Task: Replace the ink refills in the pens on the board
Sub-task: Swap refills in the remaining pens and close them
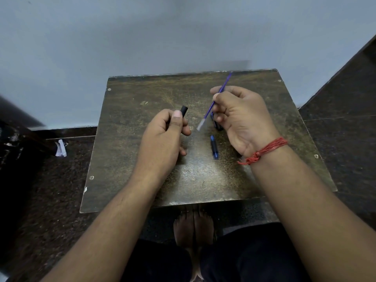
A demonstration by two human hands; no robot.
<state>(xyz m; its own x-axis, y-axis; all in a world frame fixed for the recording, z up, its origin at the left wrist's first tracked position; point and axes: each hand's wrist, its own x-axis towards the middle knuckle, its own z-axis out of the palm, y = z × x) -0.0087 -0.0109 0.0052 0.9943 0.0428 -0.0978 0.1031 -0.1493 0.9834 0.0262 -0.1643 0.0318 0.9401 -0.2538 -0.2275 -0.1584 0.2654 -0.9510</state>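
Note:
My left hand [165, 137] is closed around a black pen barrel [184, 109]; only the barrel's open end shows above my thumb. My right hand [242, 117] pinches a thin purple ink refill [221, 92] that slants from the board's far edge down to a clear end between my two hands. A dark pen part [217, 124] sits partly hidden under my right fingers. A short blue pen piece [214, 147] lies on the worn wooden board [142, 180], just below my right hand.
The board rests low over a dark speckled floor against a pale wall. My bare feet [193, 228] show under its near edge. A crumpled white scrap [61, 148] lies on the floor at the left, beside dark clutter.

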